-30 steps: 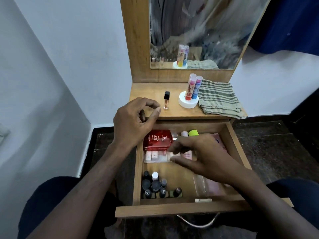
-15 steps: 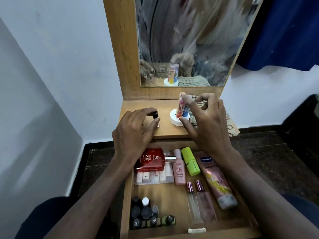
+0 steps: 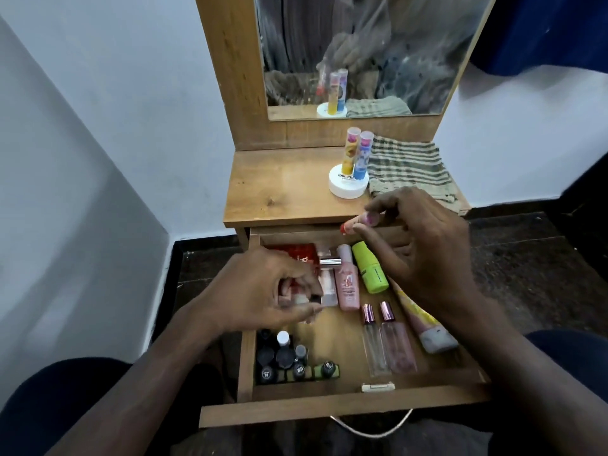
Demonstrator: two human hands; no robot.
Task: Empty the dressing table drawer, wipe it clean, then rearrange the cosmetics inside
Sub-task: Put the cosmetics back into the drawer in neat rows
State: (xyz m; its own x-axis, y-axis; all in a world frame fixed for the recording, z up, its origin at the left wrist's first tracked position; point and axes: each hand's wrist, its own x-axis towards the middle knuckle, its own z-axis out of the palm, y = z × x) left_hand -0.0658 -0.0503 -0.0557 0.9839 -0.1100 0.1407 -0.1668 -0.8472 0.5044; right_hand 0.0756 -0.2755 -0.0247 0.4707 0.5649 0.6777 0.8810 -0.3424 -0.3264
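The wooden drawer (image 3: 329,414) stands pulled out below the dressing table top (image 3: 283,192). Inside lie a red box (image 3: 296,253), a pink bottle (image 3: 347,284), a green bottle (image 3: 370,268), two clear spray bottles (image 3: 386,340), a pink tube (image 3: 424,327) and several nail polish bottles (image 3: 286,357). My left hand (image 3: 263,291) hovers over the drawer's left side and pinches a small black-capped bottle (image 3: 311,297), blurred. My right hand (image 3: 424,258) pinches a red-ended tube (image 3: 360,222) above the drawer's back edge.
A white round stand (image 3: 348,185) with a yellow and a blue tube stands on the table top, beside a striped folded cloth (image 3: 408,169). A mirror (image 3: 362,54) rises behind. White walls close in on the left. A metal handle (image 3: 371,431) hangs from the drawer front.
My left hand has carried the small bottle from the table top down over the drawer. My right hand has pulled one tube out of the stand and brought it toward the drawer.
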